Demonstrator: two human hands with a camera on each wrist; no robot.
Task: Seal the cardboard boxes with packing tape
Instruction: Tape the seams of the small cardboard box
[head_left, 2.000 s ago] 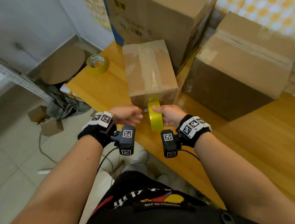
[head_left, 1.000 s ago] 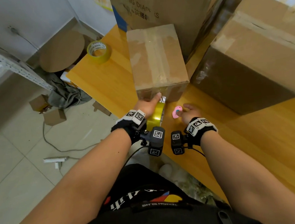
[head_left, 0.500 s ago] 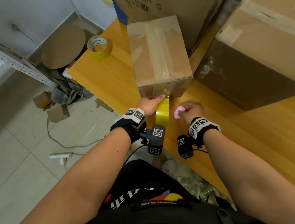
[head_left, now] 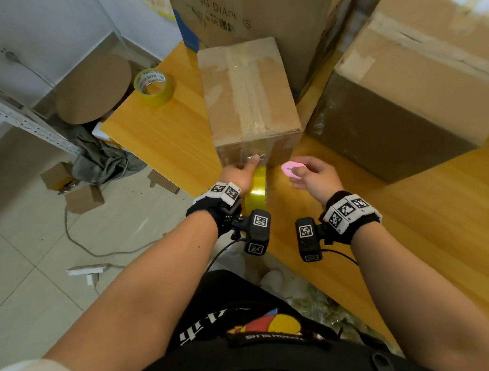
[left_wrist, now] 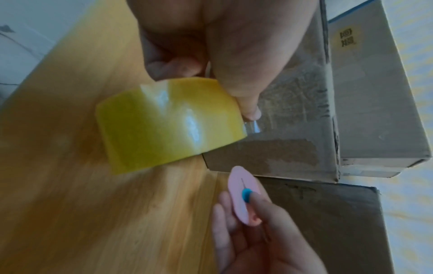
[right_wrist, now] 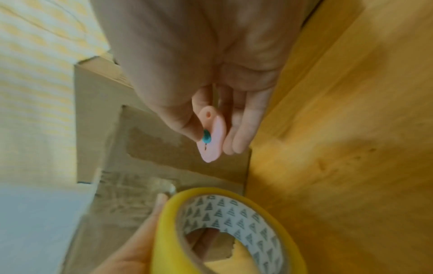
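Note:
A small cardboard box [head_left: 248, 93] stands on the wooden table [head_left: 159, 139], with clear tape running along its top and down its near face. My left hand [head_left: 238, 175] grips a yellow tape roll [head_left: 257, 190] at the foot of that face, thumb stretched up against the tape on the cardboard. From the left wrist, the tape roll [left_wrist: 168, 124] fills the middle, thumb beside the box [left_wrist: 293, 103]. My right hand [head_left: 313, 176] holds a small pink cutter [head_left: 290, 169] just right of the roll; the cutter [right_wrist: 211, 137] has a blue slider under my thumb.
Two larger boxes stand close by: one printed box [head_left: 254, 10] behind, one [head_left: 411, 82] to the right. A second yellow tape roll [head_left: 154, 86] lies at the table's far left corner. Cardboard scraps, a cable and a power strip [head_left: 88, 271] lie on the tiled floor left.
Two seconds ago my right hand held the roll; my left hand has taken it over. My right hand picked up the pink cutter and has lifted it towards the tape.

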